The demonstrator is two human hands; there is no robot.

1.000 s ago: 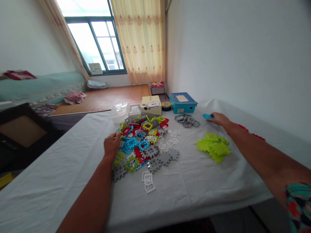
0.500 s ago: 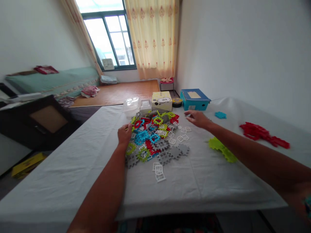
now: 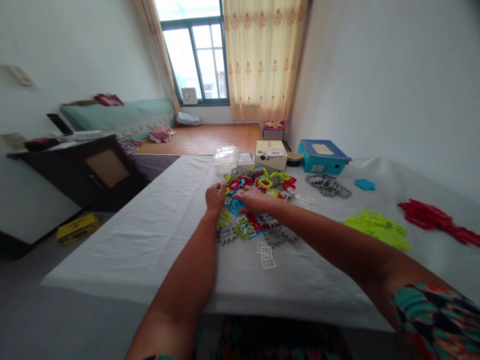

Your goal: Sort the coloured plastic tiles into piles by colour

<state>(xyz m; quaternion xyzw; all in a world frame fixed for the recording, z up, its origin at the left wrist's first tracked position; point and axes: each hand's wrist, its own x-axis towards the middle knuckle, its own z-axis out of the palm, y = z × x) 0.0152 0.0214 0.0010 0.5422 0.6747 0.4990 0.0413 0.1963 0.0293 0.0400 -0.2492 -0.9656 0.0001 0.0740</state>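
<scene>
A heap of mixed plastic interlocking tiles (image 3: 258,210), grey, blue, red and lime, lies in the middle of a table under a white cloth (image 3: 157,235). My left hand (image 3: 215,196) rests at the heap's left edge with its fingers curled; what they hold, if anything, is hidden. My right hand (image 3: 253,199) lies flat on top of the heap, fingers stretched toward the left hand. Sorted groups lie to the right: grey tiles (image 3: 329,184), a single blue tile (image 3: 365,184), lime tiles (image 3: 377,228) and red tiles (image 3: 435,219).
At the table's far edge stand a clear plastic tub (image 3: 225,157), a yellow-white carton (image 3: 270,154) and a blue box (image 3: 323,156). Small white grid pieces (image 3: 267,253) lie near the heap's front. A dark cabinet (image 3: 86,172) and a bed (image 3: 120,117) are at the left.
My right hand let go of the blue tile at the far right and swung left across the table onto the mixed heap. My left hand stayed at the heap. The view turned left.
</scene>
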